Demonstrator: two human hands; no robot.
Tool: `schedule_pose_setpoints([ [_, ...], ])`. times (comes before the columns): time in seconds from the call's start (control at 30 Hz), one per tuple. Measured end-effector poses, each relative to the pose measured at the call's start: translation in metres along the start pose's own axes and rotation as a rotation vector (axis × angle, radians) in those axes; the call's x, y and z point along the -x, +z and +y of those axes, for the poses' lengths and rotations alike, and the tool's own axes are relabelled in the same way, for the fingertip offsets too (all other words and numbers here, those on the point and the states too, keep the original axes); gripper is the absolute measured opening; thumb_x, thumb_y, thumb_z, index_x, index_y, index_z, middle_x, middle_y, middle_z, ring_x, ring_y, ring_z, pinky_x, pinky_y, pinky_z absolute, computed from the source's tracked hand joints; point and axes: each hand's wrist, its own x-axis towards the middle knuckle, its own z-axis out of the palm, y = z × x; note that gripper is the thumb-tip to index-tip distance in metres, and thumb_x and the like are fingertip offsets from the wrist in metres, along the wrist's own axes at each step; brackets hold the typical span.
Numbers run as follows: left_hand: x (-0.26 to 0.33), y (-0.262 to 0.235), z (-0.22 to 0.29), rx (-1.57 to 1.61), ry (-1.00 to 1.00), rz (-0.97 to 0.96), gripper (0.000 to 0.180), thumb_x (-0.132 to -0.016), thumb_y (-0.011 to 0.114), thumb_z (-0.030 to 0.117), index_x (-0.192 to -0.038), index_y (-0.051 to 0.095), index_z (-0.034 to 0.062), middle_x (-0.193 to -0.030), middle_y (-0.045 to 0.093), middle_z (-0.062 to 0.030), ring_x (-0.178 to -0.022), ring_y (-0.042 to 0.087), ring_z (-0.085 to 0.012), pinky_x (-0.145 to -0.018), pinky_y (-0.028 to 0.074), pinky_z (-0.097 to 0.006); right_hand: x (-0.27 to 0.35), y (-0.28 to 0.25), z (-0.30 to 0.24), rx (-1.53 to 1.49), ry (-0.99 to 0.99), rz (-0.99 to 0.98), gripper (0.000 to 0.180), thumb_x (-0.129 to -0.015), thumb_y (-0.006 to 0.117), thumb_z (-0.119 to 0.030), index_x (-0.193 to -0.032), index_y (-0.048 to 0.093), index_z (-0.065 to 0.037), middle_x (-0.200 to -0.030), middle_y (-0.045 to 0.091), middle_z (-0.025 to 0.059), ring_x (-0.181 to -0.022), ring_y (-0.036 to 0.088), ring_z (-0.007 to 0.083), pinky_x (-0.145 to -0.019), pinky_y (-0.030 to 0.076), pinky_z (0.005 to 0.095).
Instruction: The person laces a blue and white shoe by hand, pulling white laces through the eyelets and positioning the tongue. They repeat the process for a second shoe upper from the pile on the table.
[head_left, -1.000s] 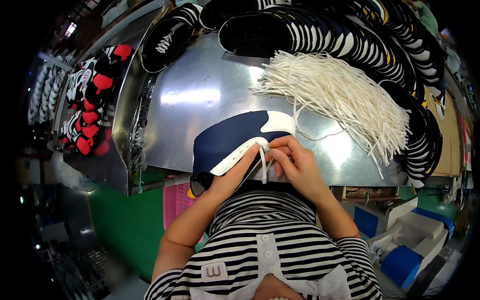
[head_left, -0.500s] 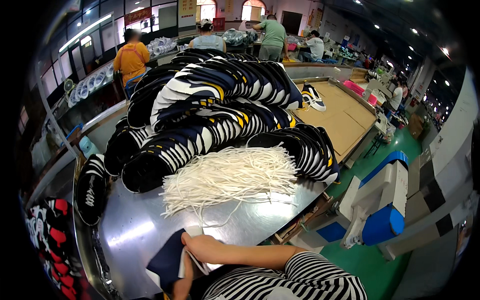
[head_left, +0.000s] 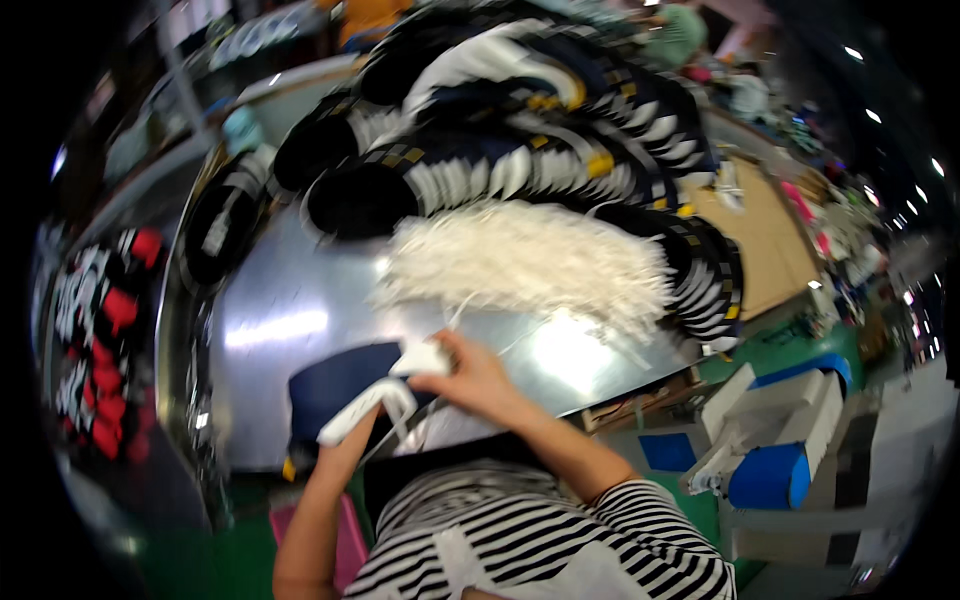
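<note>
A navy and white shoe upper [head_left: 338, 388] is held low over the near edge of the metal table [head_left: 265, 290]. My left hand [head_left: 350, 442] grips it from below, its fingers mostly hidden behind the white eyelet strip. At the white end of the upper, my right hand [head_left: 472, 375] is closed with thumb and fingers pinching it; blur hides whether a lace is in that pinch too. Just beyond lies a thick bundle of white shoelaces [head_left: 530, 260], with a few strands trailing toward my right hand.
Behind the laces, rows of nested shoe uppers [head_left: 490, 175] are piled high. A single black upper [head_left: 225, 220] lies at the left rim. Red, black and white pieces [head_left: 105, 340] are heaped lower left. A machine with blue parts [head_left: 770, 475] stands right; cardboard [head_left: 760, 230] lies far right.
The view has tipped down and blurred. Both hands and the upper now show farther from my body, and the upper has turned so its white eyelet strip faces up.
</note>
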Motion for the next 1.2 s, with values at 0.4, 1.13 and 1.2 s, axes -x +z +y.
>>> schedule_pose_setpoints([
  [0.4,0.011,-0.015,0.03,-0.897,0.396,-0.119,0.03,-0.088,0.066,0.021,-0.114,0.063,0.0054,-0.089,0.066,-0.0133,-0.075,0.065,-0.0324,-0.065,0.051,-0.039,-0.02,0.025,0.034,-0.252,-0.212,0.278,0.026,-0.086,0.073,-0.012,-0.109,0.064,-0.002,-0.095,0.065,0.004,-0.079,0.059,0.011,-0.072,0.048,0.0242],
  [1.13,0.0,-0.006,0.076,-0.774,0.29,-0.255,0.029,-0.085,0.07,0.018,-0.107,0.066,0.0005,-0.085,0.066,-0.0182,-0.071,0.065,-0.032,-0.067,0.05,-0.037,0.104,-0.033,0.058,-0.352,-0.293,-0.298,0.018,-0.085,0.074,-0.016,-0.098,0.068,-0.004,-0.081,0.064,0.0072,-0.072,0.061,0.0167,-0.067,0.047,0.029],
  [1.2,-0.001,0.001,0.043,-0.879,0.157,-0.393,0.027,-0.085,0.069,0.021,-0.105,0.067,0.0035,-0.088,0.068,-0.0194,-0.08,0.066,-0.0363,-0.072,0.051,-0.04,0.084,-0.035,0.035,-0.381,-0.135,-0.183,0.019,-0.086,0.074,-0.015,-0.1,0.069,-0.004,-0.081,0.065,0.0046,-0.075,0.059,0.0128,-0.069,0.046,0.0264],
])
